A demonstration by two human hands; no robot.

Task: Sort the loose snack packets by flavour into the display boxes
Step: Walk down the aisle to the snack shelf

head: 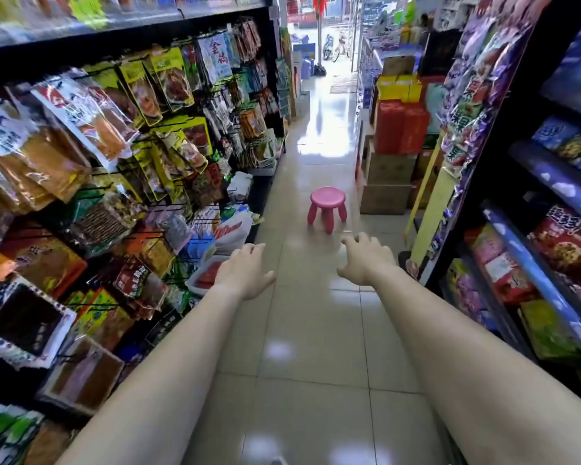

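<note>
Both arms out over the tiled floor (316, 330), landmark is the pink stool (327, 209) standing mid-aisle. Left hand (245, 268): on the near-left of the stool, palm down, fingers apart and relaxed, nothing in it. Right hand (366, 260): on the near-right of the stool, palm down, fingers loosely bent and spread, also holding nothing. Neither hand touches the stool or a packet. White display box (191, 282): low down, near-left of the stool, just beside the left hand and partly hidden behind it; red packets (207, 276) lie in it. A second white box (230, 231) with red contents sits between that one and the stool, against the rack foot. Hanging snack packets (168, 82) fill the peg rack left of the stool, yellow-green, orange and brown bags, blurred towards the near end, flavours not readable. Can't tell which packets count as loose. Right of the stool: stacked cardboard boxes (388, 169) with red cartons (399, 127) on top. Near-right of the stool: shelves (530, 270) with bagged snacks. Beyond the stool: open doorway (336, 38), bright.
</note>
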